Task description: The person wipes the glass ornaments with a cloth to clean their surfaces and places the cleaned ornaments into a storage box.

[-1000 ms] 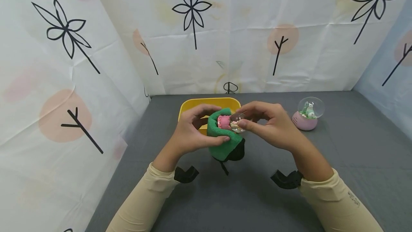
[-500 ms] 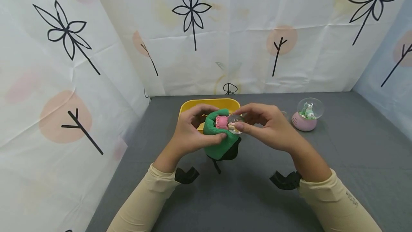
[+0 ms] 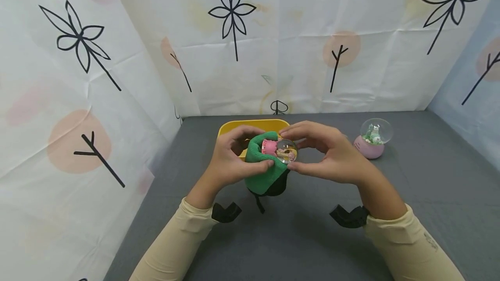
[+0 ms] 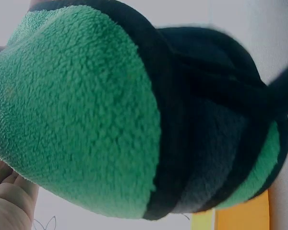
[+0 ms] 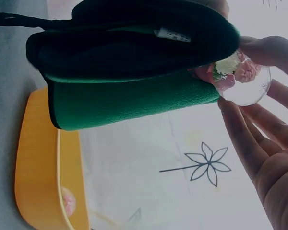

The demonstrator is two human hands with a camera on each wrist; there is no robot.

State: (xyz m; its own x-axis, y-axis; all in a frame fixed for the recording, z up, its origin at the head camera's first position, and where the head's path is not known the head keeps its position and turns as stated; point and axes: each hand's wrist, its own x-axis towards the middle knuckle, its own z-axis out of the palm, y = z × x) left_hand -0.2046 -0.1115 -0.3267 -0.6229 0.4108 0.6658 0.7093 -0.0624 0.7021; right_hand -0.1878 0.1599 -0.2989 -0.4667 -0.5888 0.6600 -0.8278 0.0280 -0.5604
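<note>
While left hand grips globe through cloth and right hand pinches its clear end, wiping seems the step; next turn likely calls for steady fingertips.

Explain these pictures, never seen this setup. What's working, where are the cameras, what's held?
No machine here: a person's bare left hand and right hand do the work. The wide picture comes from a head-worn camera looking forward and down; the two close-ups come from cameras on each wrist. The left hand grips a green cloth folded partly around a snow globe; the right hand's fingertips hold its clear dome. On the grey surface stand a yellow container and, far right, a second globe.
</note>
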